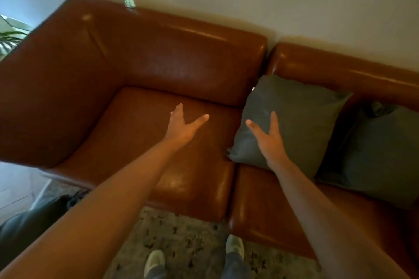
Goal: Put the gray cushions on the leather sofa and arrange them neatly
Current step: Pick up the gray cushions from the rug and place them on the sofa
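A brown leather sofa [140, 56] runs along the wall, with a left armrest and two seat sections. One gray cushion [301, 113] leans against the backrest at the left end of the right seat. A second gray cushion [381, 154] lies to its right, partly tucked behind the first. My right hand [268, 137] is open, fingers spread, in front of the first cushion's lower left part; whether it touches is unclear. My left hand [183, 123] is open over the bare left seat, holding nothing.
A dark gray object [29, 229], perhaps another cushion, lies on the floor at the lower left beside the sofa. A patterned rug [181, 240] lies under my feet. A plant [9, 38] stands beyond the left armrest. A white wall rises behind the sofa.
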